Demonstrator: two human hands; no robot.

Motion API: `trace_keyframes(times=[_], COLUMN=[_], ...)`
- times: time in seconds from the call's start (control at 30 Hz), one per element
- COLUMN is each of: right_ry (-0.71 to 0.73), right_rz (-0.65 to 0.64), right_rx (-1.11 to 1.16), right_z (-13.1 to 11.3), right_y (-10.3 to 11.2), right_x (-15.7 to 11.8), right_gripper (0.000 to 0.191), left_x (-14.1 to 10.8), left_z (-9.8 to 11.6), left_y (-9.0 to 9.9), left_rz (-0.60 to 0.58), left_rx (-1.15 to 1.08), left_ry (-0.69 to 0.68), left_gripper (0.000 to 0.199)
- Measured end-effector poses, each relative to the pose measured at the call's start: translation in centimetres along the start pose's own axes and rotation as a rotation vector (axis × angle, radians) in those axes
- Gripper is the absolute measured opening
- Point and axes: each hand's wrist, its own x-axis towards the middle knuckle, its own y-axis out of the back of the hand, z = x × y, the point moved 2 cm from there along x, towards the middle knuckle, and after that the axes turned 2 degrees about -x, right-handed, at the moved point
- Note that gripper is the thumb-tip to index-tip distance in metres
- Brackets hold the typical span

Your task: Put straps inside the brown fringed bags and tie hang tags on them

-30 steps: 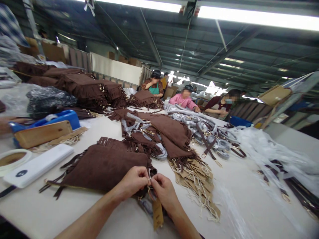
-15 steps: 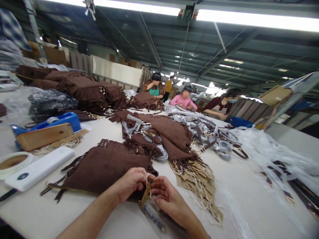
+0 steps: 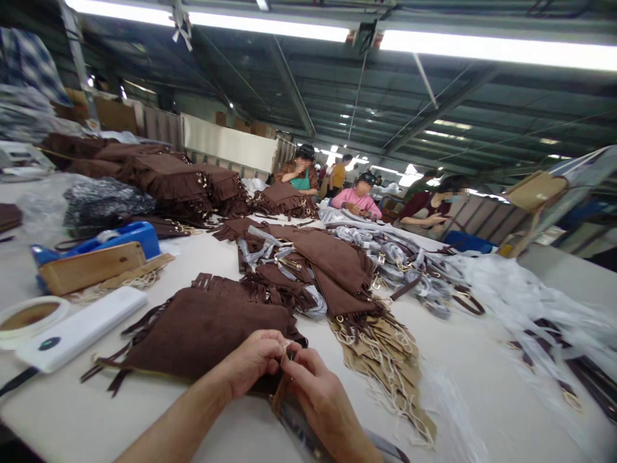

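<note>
My left hand (image 3: 260, 360) is closed in a pinch on a thin pale string just right of centre. My right hand (image 3: 318, 392) meets it there, fingertips pressed together on the same string. Below the fingers hangs a brown card tag (image 3: 278, 397), partly hidden by my right hand. Under that hand runs a strap in clear plastic (image 3: 303, 432), its far part covered. Behind my left hand lies a dark brown fringed suede bag (image 3: 207, 328), flat on the white table (image 3: 231, 424).
To the right is a pile of brown tags with white strings (image 3: 385, 366). Further back lie more brown bags (image 3: 332, 257) and wrapped straps (image 3: 429, 283). A blue tape dispenser (image 3: 149, 238), a tape roll (image 3: 60, 315) and a white device (image 3: 91, 328) stand left. Several people work beyond.
My right hand has turned, its fingers closing in against my left fingertips at the string. The tag and wrapped strap are now more covered. The view has tilted slightly.
</note>
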Motion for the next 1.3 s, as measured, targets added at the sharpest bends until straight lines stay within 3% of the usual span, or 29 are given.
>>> trace_keyframes(times=[0.07, 0.17, 0.4, 0.53, 0.63, 0.73, 0.8, 0.87, 0.93, 1.0, 1.1, 1.13, 1.2, 1.27, 1.3], right_ry=[-0.003, -0.192, -0.601, -0.678, -0.595, -0.443, -0.422, -0.459, -0.497, -0.509, -0.481, -0.456, -0.352, -0.184, -0.09], right_rz=[0.08, 0.153, 0.135, 0.125, 0.124, 0.16, 0.176, 0.162, 0.149, 0.158, 0.139, 0.115, 0.097, 0.154, 0.206], right_rx=[0.056, 0.167, 0.483, 0.608, 0.483, 0.309, 0.335, 0.461, 0.582, 0.617, 0.549, 0.499, 0.355, 0.151, 0.036], right_z=[0.2, 1.2, 2.4, 2.4, 2.1, 1.7, 1.6, 1.8, 1.9, 1.8, 1.6, 1.6, 1.7, 1.9, 2.1], right_y=[0.3, 0.5, -0.7, -1.2, -0.7, -0.2, -0.3, -0.7, -1.3, -1.7, -1.8, -1.7, -1.6, -1.9, -2.4], right_x=[-0.1, -0.5, -0.6, -0.5, -0.2, 0.2, 0.2, -0.1, -0.4, -0.7, -0.9, -1.0, -1.1, -1.3, -1.3], right_gripper=[0.023, 0.014, 0.023, 0.033, 0.024, 0.018, 0.017, 0.018, 0.018, 0.021, 0.017, 0.013, 0.009, 0.012, 0.016], left_x=[-0.1, -0.2, -0.3, -0.5, -0.6, -0.7, -1.0, -1.4, -1.9, -2.5, -3.5, -3.8, -4.5, -5.4, -5.8], left_z=[0.1, 0.2, 0.4, 0.7, 0.7, 0.5, 0.5, 1.3, 2.9, 5.3, 8.1, 8.4, 7.9, 6.6, 5.9], left_y=[0.1, 0.3, 0.8, 1.0, 0.4, -0.8, -1.5, -1.3, 0.0, 1.9, 4.2, 4.5, 4.4, 4.2, 4.4], left_rz=[-0.01, -0.044, -0.061, -0.064, -0.119, -0.173, -0.187, -0.158, -0.044, 0.159, 0.349, 0.338, 0.176, -0.029, -0.063], left_rx=[-0.021, -0.063, -0.104, -0.132, 0.01, 0.37, 0.623, 0.798, 0.903, 0.919, 0.745, 0.678, 0.58, 0.554, 0.598], left_ry=[0.005, 0.022, 0.045, 0.048, -0.022, -0.266, -0.455, -0.553, -0.577, -0.618, -0.667, -0.643, -0.504, -0.329, -0.294], left_gripper=[0.011, 0.013, 0.016, 0.018, 0.014, 0.01, 0.014, 0.018, 0.019, 0.014, 0.001, 0.004, 0.014, 0.038, 0.049])
